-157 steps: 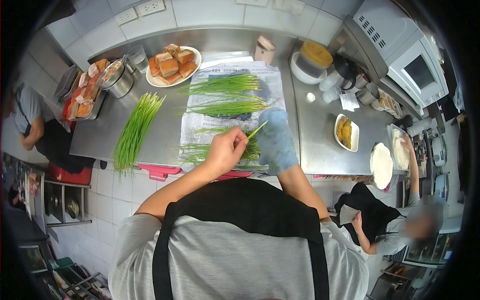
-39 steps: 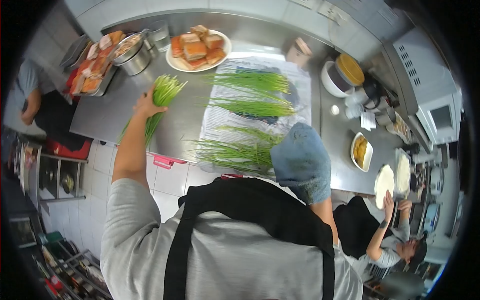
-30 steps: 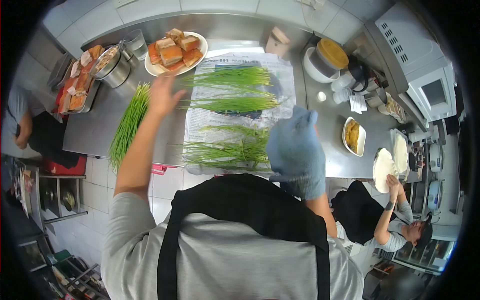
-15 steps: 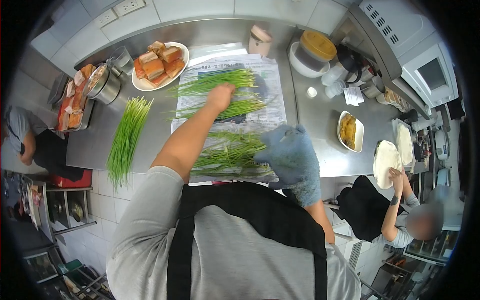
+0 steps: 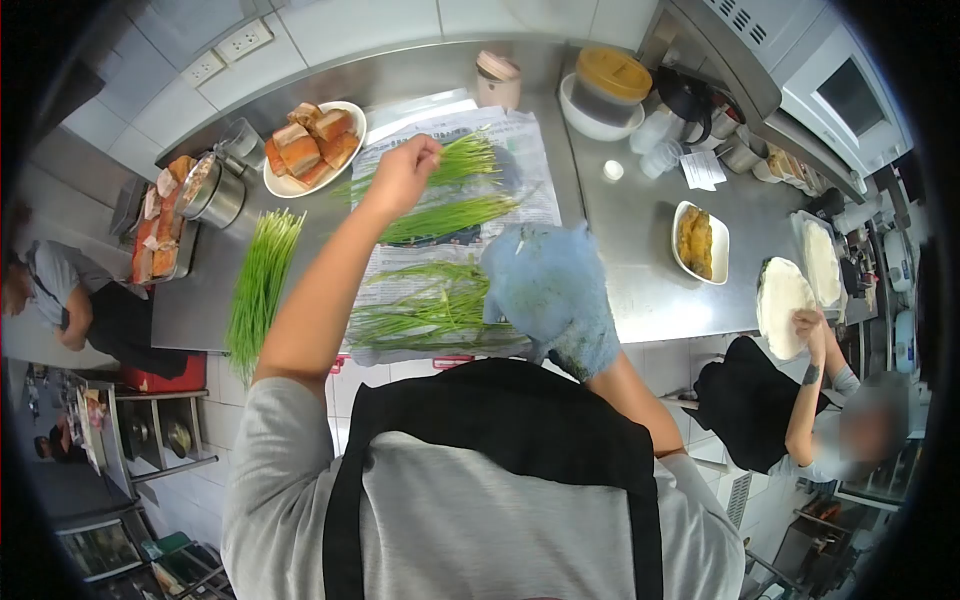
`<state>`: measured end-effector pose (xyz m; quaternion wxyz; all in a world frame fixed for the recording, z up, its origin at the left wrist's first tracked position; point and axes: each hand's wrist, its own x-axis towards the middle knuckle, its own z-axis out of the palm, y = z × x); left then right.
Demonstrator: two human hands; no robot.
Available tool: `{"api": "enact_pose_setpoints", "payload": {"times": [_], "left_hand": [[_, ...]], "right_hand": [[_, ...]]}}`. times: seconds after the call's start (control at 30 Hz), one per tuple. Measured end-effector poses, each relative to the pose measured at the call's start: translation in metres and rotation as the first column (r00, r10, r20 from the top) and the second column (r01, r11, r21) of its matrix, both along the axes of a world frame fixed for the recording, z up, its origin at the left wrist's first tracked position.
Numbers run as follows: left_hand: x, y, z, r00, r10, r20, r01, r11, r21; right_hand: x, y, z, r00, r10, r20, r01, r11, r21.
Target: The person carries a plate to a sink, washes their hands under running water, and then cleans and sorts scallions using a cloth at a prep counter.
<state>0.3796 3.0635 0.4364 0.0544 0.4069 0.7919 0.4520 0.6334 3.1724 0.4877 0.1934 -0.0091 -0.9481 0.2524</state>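
Note:
Bundles of long chives lie across newspaper (image 5: 535, 190) on the steel counter. My bare left hand (image 5: 405, 175) reaches over the upper bundle (image 5: 465, 160), its fingers pinched together among the stalks; what sits between the fingertips is too small to make out. Below it is a middle bundle (image 5: 450, 217). My right hand (image 5: 548, 280), in a blue fuzzy glove dotted with green bits, rests over the pale-end side of the loose, messier lower chives (image 5: 430, 305). Its fingers bend down out of sight. Another chive bunch (image 5: 265, 280) lies left of the newspaper, overhanging the counter edge.
A plate of browned meat chunks (image 5: 315, 150), a metal pot (image 5: 212, 190) and a meat tray (image 5: 160, 235) stand left. Rightward are a yellow-lidded tub (image 5: 612, 75) and a white dish (image 5: 700, 240). Co-workers stand on both sides; the right one handles flat dough (image 5: 785, 305).
My left hand has moved left and away from my body, from the pale ends toward the middle of the upper bundle. The gloved right hand has shifted left over the lower chives.

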Motion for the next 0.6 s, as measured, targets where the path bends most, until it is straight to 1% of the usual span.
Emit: {"api": "enact_pose_setpoints", "payload": {"times": [0.03,0.07,0.1,0.2,0.3,0.4,0.5,0.6], "left_hand": [[0.012,-0.003,0.005,0.978,-0.036,0.205,0.023,0.997,0.069],[0.027,-0.005,0.011,0.913,-0.086,0.399,0.031,0.989,0.142],[0.050,-0.009,0.023,0.851,-0.129,0.509,0.045,0.984,0.173],[0.093,-0.014,0.029,0.730,-0.143,0.668,0.038,0.985,0.170],[0.121,-0.017,0.025,0.742,-0.219,0.633,0.087,0.968,0.234],[0.135,-0.025,0.022,0.773,-0.205,0.600,0.127,0.977,0.171],[0.141,-0.039,0.026,0.750,-0.193,0.632,0.138,0.981,0.136],[0.144,-0.060,0.022,0.749,-0.159,0.643,0.135,0.987,0.087]], "right_hand": [[-0.001,-0.002,-0.003,1.000,0.022,-0.021,-0.029,0.917,-0.397],[-0.006,-0.007,-0.016,0.992,0.088,-0.087,-0.109,0.289,-0.951],[-0.009,-0.011,-0.026,0.979,0.087,-0.182,-0.107,-0.543,-0.833],[-0.014,-0.025,-0.034,0.995,-0.015,-0.096,-0.094,-0.423,-0.901],[-0.017,-0.036,-0.039,0.991,-0.132,-0.010,-0.049,-0.298,-0.953],[-0.022,-0.040,-0.045,0.987,-0.075,-0.145,-0.160,-0.284,-0.945],[-0.025,-0.036,-0.040,0.997,-0.077,-0.029,-0.051,-0.298,-0.953],[-0.025,-0.029,-0.028,0.984,-0.180,-0.002,-0.030,-0.156,-0.987]]}}
